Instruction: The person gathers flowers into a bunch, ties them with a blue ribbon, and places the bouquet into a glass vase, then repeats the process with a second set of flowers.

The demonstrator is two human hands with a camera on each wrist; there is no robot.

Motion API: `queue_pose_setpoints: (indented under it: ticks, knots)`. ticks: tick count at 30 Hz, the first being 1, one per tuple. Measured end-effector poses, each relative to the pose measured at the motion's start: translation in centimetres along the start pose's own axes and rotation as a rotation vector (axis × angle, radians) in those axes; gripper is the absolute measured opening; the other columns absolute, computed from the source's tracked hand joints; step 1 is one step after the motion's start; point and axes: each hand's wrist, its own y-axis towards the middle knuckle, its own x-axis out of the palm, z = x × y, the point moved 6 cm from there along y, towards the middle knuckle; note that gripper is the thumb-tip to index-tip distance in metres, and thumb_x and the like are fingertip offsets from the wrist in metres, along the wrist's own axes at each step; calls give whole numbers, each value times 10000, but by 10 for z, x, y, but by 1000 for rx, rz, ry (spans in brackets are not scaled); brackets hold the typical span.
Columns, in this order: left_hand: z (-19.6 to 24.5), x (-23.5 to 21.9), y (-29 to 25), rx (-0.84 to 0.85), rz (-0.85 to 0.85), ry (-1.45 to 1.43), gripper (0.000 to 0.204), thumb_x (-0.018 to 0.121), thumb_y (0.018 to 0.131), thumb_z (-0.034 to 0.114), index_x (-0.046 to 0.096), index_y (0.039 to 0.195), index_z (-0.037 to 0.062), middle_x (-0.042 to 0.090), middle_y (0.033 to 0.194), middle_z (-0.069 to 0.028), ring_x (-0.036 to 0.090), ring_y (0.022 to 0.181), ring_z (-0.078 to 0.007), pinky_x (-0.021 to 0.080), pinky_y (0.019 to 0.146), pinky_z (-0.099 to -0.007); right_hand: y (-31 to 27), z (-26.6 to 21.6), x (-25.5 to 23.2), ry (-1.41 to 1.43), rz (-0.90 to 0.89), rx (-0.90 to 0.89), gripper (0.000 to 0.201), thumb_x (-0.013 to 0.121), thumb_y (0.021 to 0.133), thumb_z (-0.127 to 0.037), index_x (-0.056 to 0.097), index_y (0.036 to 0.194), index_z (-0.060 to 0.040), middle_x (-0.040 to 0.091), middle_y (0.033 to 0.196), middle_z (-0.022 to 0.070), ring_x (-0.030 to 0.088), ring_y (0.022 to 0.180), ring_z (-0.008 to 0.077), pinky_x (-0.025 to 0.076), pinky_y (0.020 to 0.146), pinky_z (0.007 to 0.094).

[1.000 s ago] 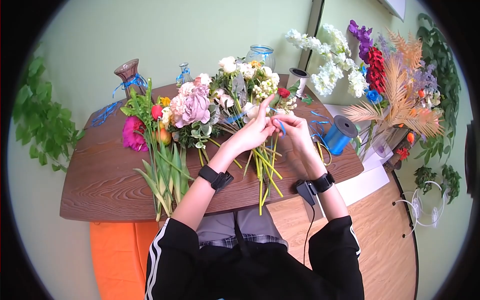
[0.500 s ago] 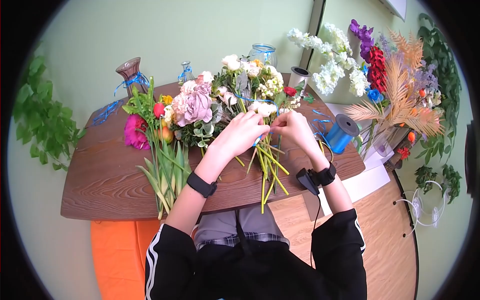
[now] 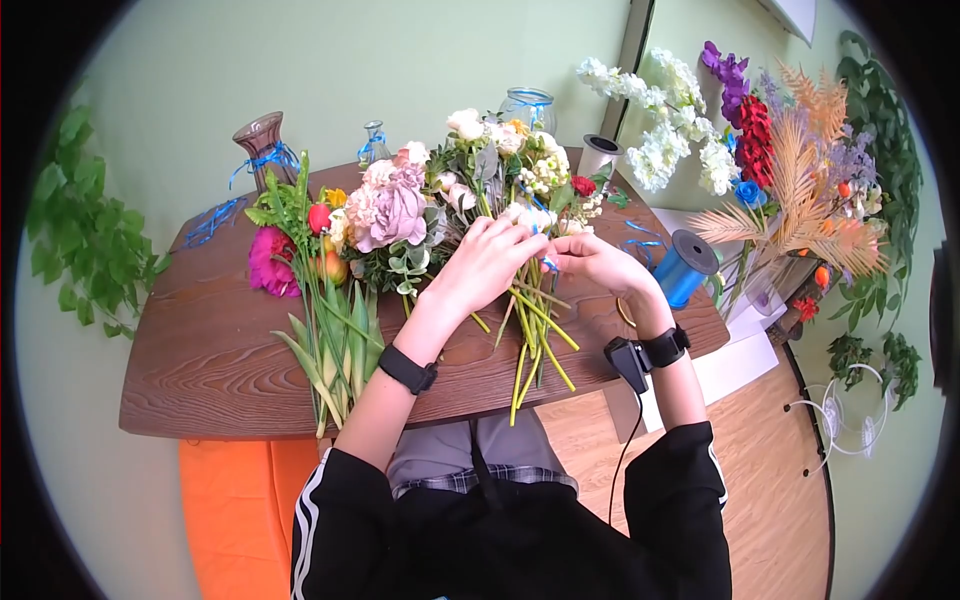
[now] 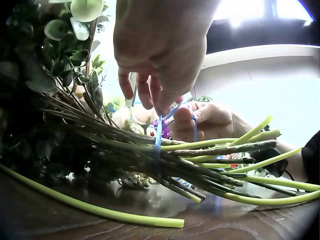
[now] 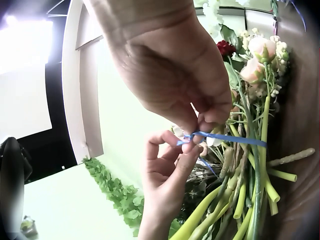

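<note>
On the wooden table (image 3: 200, 340), the left hand (image 3: 490, 262) is pinching the blue ribbon (image 5: 227, 137) with curled fingertips over the bouquet stems (image 3: 535, 330); the right hand (image 3: 598, 262) is pinching its other end likewise.

A florist's workroom: cut bouquets (image 3: 400, 215) cover the wooden bench (image 3: 200, 340), glass vases (image 3: 258, 140) line its far edge, a blue ribbon spool (image 3: 683, 265) beside them.
</note>
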Motion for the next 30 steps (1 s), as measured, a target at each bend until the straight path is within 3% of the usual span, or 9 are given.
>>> queue_pose_setpoints:
  ticks: [1,16,19,30]
  knots:
    - [1,1,0,26,0,16,202,511,752,55,506,952,89,542,870,-75,507,872,-221,360,794,-341,-2,2,-1,64,37,68,201,507,839,-213,578,932,-50,563,821,-60,468,737,34,367,648,186]
    - [4,5,0,33,-36,28,223,503,758,54,510,978,91,547,855,-60,514,871,-204,350,808,-338,1,12,1,336,-11,46,249,530,807,-200,555,986,-28,563,828,-52,465,686,26,379,629,175]
    - [5,7,0,12,-69,30,219,508,763,69,516,980,94,551,856,-51,509,881,-197,346,817,-333,0,8,4,349,13,62,181,520,822,-184,580,925,-48,538,774,-64,432,650,34,360,620,160]
    - [8,1,-1,7,26,139,203,540,772,247,549,909,98,530,914,-36,469,923,-202,331,832,-361,3,10,6,495,21,13,205,524,816,-160,577,947,-12,570,789,-26,456,645,38,374,620,159]
